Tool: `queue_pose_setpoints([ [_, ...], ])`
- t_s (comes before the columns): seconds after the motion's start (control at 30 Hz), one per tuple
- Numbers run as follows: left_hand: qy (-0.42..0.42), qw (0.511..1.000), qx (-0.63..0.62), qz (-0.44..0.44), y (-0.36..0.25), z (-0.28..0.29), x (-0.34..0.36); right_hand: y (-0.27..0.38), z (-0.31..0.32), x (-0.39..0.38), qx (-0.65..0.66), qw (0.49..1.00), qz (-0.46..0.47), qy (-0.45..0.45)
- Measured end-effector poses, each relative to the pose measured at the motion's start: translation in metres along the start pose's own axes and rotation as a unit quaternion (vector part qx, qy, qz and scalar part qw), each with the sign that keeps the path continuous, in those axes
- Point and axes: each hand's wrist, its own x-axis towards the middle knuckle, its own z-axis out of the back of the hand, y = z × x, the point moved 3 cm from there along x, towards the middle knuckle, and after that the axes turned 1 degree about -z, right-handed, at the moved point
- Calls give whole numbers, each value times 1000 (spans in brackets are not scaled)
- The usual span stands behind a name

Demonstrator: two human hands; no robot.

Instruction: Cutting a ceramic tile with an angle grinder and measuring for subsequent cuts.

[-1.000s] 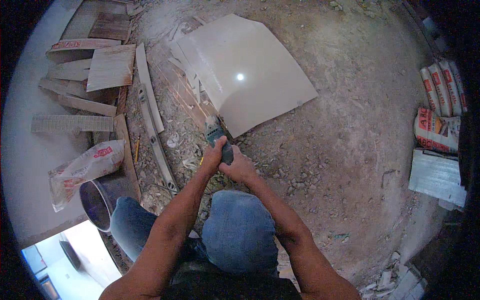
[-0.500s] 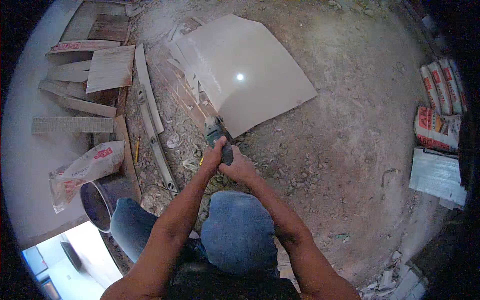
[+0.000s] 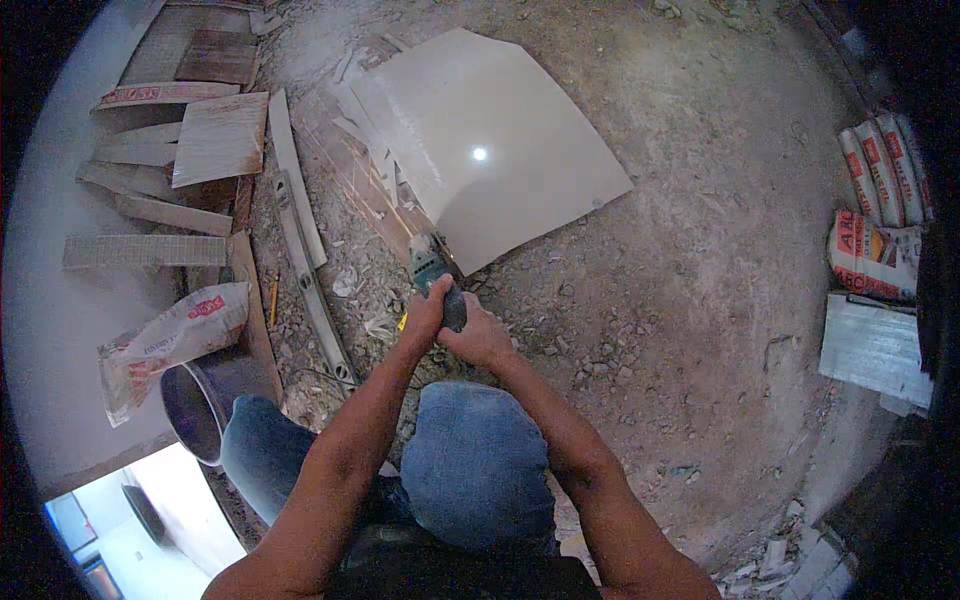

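Head view: the left hand (image 3: 430,308) is closed around the grinder (image 3: 431,266), the right hand (image 3: 480,336) closed around its rear; a firm grip, light pressure and straight travel should help prevent jamming. Its front sits at the near left edge of the pale tile (image 3: 530,125) on the floor (image 3: 700,330), sparks (image 3: 404,219) streaming ahead.

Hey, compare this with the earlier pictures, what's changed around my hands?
Very little: the sparks seem a bit fainter, and nothing was clearly moved, taken hold of or let go. Your left hand and right hand both stay closed on the grinder, at the near-left edge of the pale slab, which lies as before.
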Motion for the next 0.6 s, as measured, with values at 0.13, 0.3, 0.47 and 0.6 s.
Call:
queue_pose_setpoints([
  [0.13, 3, 1000, -16, -13, 10, 1, 10, 1, -2, 1, -3, 1000, -2, 13],
  [0.3, -7, 999, 42, 24, 9, -5, 7, -12, -3, 1, 2, 1000, 4, -15],
  [0.47, -10, 1000, 25, 4, 17, -6, 9, -5, 3, -5, 13, 1000, -6, 15],
  [0.6, 3, 1000, -2, 11, 26, 3, 20, 3, 0, -5, 3, 999, -16, 28],
])
